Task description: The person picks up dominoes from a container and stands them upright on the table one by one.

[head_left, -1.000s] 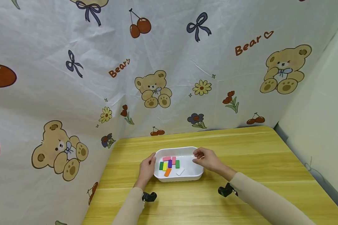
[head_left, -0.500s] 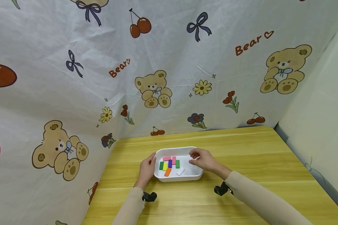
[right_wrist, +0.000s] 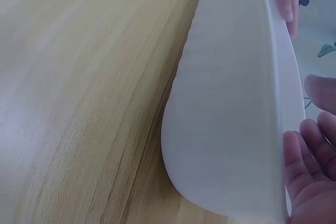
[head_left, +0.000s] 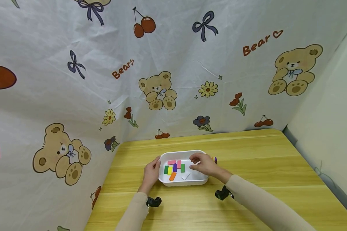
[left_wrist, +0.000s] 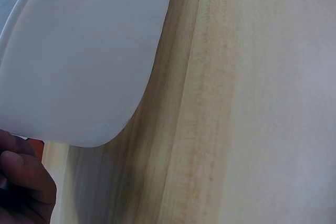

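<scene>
A white plastic tray stands on the wooden table. Small flat coloured blocks lie in its left and middle part: two pink ones, two green ones, a yellow block, a purple block, an orange block and a white block. My left hand grips the tray's left end, thumb and fingers at the rim. Over the tray's right part is my right hand, its fingers loosely bent with nothing between thumb and fingertips. In the right wrist view its fingers are just over the rim.
A purple piece and a bit of orange show beyond the right hand, outside the tray, partly hidden by the hand. The wooden table reaches back to a hanging cloth with printed bears. A pale wall borders the right side.
My right hand has moved left, farther over the tray, uncovering the purple and orange pieces behind it. The left hand and the blocks in the tray stay as they were.
</scene>
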Demonstrator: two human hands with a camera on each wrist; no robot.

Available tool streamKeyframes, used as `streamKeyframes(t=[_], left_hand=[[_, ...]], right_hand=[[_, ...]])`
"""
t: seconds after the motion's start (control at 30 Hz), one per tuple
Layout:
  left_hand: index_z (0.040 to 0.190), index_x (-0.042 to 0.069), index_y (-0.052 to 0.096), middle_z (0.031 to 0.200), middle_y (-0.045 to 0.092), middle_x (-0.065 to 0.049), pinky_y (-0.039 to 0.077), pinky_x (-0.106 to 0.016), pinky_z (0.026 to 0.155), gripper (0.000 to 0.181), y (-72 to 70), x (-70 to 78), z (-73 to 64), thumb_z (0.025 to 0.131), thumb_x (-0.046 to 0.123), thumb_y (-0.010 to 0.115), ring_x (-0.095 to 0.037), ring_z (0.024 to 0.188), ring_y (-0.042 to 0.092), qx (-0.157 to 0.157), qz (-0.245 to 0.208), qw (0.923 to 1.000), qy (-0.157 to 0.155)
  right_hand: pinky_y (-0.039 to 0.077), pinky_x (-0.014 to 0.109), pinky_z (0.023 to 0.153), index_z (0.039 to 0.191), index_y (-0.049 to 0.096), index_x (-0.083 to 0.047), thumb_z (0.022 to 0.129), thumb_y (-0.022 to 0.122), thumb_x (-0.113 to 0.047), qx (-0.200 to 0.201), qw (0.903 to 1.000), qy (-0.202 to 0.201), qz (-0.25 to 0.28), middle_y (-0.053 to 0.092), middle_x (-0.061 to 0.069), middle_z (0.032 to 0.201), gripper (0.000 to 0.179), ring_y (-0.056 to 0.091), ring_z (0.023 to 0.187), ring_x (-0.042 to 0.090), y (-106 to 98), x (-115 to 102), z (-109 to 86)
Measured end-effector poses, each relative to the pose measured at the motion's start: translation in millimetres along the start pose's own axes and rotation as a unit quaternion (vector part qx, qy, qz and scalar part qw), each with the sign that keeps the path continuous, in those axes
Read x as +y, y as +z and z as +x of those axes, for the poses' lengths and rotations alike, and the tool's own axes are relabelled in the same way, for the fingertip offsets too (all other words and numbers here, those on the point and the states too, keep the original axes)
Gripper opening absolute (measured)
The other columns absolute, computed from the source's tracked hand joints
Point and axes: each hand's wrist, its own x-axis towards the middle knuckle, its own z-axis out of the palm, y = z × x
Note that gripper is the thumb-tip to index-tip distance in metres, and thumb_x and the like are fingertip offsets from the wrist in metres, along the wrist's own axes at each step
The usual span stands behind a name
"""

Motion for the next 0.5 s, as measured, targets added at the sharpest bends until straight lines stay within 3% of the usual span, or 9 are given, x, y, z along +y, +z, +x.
streamKeyframes(t=[0.5], left_hand=[[0.145,0.019,0.062,0.146,0.062,-0.010,0.051,-0.048,0.111,0.038,0.2,1.6,-0.6,0.108,0.028,0.055,-0.030,0.138,0.057,0.003,0.003,1.0000,-0.007]], right_hand=[[0.058,0.039,0.093,0.112,0.069,-0.004,0.089,0.080,-0.008,-0.025,0.9995,-0.014,-0.008,0.070,0.018,0.111,0.026,0.066,0.104,0.031,9.4,-2.9,6.1]])
